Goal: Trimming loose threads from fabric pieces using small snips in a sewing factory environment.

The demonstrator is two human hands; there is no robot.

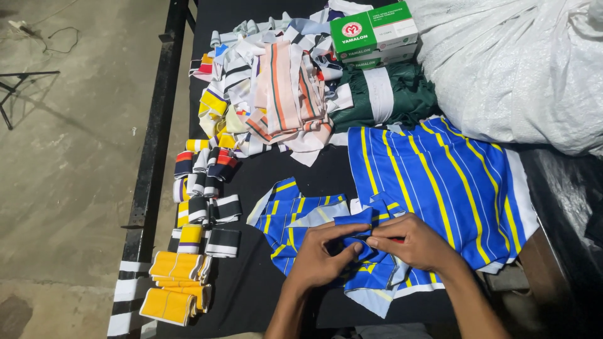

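**Blue striped piece pinched between both hands**

Small blue fabric piece with yellow stripes (367, 220), held at the near middle of the black table (251, 289), on top of other blue-and-yellow cut pieces (295, 216). Left hand (320, 254) clenched on its near-left edge, thumb and fingers pinching the cloth. Right hand (414, 242) grasping the same piece from the right, fingertips meeting the left hand's; something red just visible under the fingers, too hidden to name.

Just right and farther: a larger stack of blue panels with yellow and white stripes (440, 182). Beyond that, folded dark green fabric with a white band (383, 94), green-and-white cardboard boxes (374, 31), and a big white woven sack (515, 69) at far right. Far middle: a loose heap of mixed striped trims (276, 94). Along the left edge: small rolled rib bands (201, 182) and, nearest, folded yellow bands (176, 285).

Likely trouble, as a judgement: thin slippery layers could shift under the pinch and leave edges misaligned; loose pieces underneath could drag along and slide toward the near table edge; a hidden item under the right fingers could catch the cloth.
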